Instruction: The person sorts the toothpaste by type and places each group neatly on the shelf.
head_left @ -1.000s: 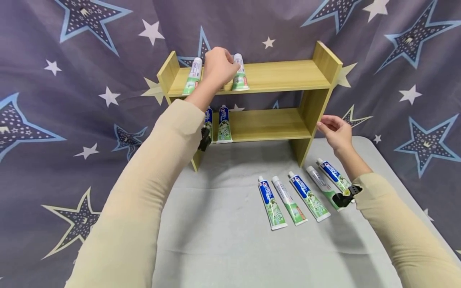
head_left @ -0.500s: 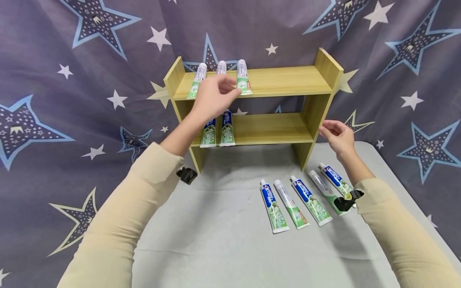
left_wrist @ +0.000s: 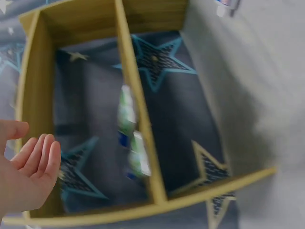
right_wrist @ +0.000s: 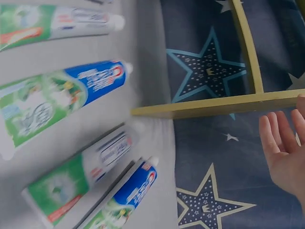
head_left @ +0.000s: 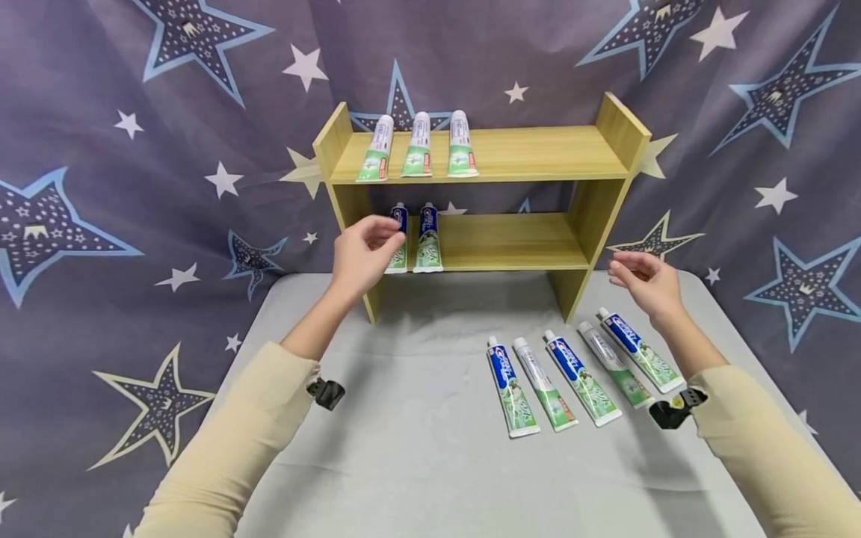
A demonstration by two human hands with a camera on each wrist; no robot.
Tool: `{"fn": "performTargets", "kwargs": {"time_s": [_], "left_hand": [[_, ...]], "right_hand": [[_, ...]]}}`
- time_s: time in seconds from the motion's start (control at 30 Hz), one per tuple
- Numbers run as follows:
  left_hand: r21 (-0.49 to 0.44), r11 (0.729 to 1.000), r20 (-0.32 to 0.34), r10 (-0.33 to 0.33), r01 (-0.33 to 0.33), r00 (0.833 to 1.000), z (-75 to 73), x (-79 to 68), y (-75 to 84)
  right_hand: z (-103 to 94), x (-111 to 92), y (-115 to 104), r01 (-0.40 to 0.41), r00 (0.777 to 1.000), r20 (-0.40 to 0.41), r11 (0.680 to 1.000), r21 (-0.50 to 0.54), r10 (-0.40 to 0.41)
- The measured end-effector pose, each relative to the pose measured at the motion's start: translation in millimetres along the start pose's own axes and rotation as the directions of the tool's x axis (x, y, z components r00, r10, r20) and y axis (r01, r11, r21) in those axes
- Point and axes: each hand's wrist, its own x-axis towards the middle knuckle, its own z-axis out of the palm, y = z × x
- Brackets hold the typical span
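My left hand (head_left: 363, 254) hovers before the lower shelf's left end, fingers loosely bent, nothing in it. It partly covers a blue-and-green toothpaste tube (head_left: 399, 260); a second blue-and-green tube (head_left: 428, 243) lies just right of that one. Three white-and-green toothpaste tubes, left (head_left: 377, 153), middle (head_left: 418, 149) and right (head_left: 460, 149), lie side by side on the upper shelf. To the right of the wooden shelf unit (head_left: 525, 153), my right hand (head_left: 647, 284) hangs in the air, relaxed and holding nothing. The left wrist view is blurred around the tubes.
Several toothpaste tubes lie in a slanted row on the grey-white tabletop (head_left: 403, 448), alternating blue-and-green, such as the leftmost tube (head_left: 513, 388), and white-and-green, such as the tube beside it (head_left: 546, 385). A star-patterned curtain (head_left: 255, 194) hangs behind and at the sides.
My left hand has let go at the upper shelf, uncovering the middle white-and-green tube, and has come down to the lower shelf's front. The right hand has shifted slightly down and right.
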Motion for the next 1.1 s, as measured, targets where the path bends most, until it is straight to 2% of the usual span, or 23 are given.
{"fn": "performTargets", "kwargs": {"time_s": [0.1,0.17,0.23,0.3,0.33,0.4,0.6,0.8,0.9,1.1], "left_hand": [[0.015,0.999,-0.022,-0.046,0.046,0.999,-3.8,-6.0,-20.1],[0.024,0.998,-0.049,-0.062,0.063,0.997,-6.3,-8.7,-33.7],[0.025,0.997,-0.084,-0.068,0.070,0.994,-8.8,-9.9,-47.3],[0.010,0.997,-0.121,-0.076,0.078,0.990,-11.4,-10.5,-59.3],[-0.002,0.997,-0.139,-0.082,0.082,0.987,-12.6,-10.4,-64.4],[-0.042,0.995,-0.170,-0.098,0.093,0.981,-15.3,-8.8,-72.9],[-0.154,0.982,-0.245,-0.146,0.110,0.959,-25.8,3.0,-82.8],[-0.206,0.968,-0.255,-0.193,0.142,0.947,-33.2,12.0,-87.4],[-0.238,0.960,-0.229,-0.203,0.147,0.952,-34.0,13.2,-89.7],[-0.306,0.942,-0.153,-0.191,0.138,0.969,-38.3,17.2,-93.1]], "right_hand": [[-2.9,-9,6,-0.009,0.999,0.034,0.998,-0.063,0.011],[-2.7,-14,11,0.007,0.999,0.047,0.983,-0.181,0.002],[-1.1,-19,16,0.041,0.998,0.067,0.948,-0.315,-0.021],[1.7,-24,20,0.081,0.995,0.087,0.897,-0.435,-0.047],[3.8,-28,22,0.104,0.993,0.100,0.871,-0.480,-0.064],[8.3,-34,27,0.144,0.988,0.130,0.839,-0.525,-0.088],[26.0,-50,37,0.204,0.970,0.227,0.793,-0.574,-0.086],[40.1,-64,46,0.204,0.949,0.316,0.792,-0.576,-0.015],[45.6,-70,52,0.201,0.940,0.341,0.787,-0.583,0.013],[59.4,-81,64,0.228,0.924,0.383,0.785,-0.576,0.012]]}}
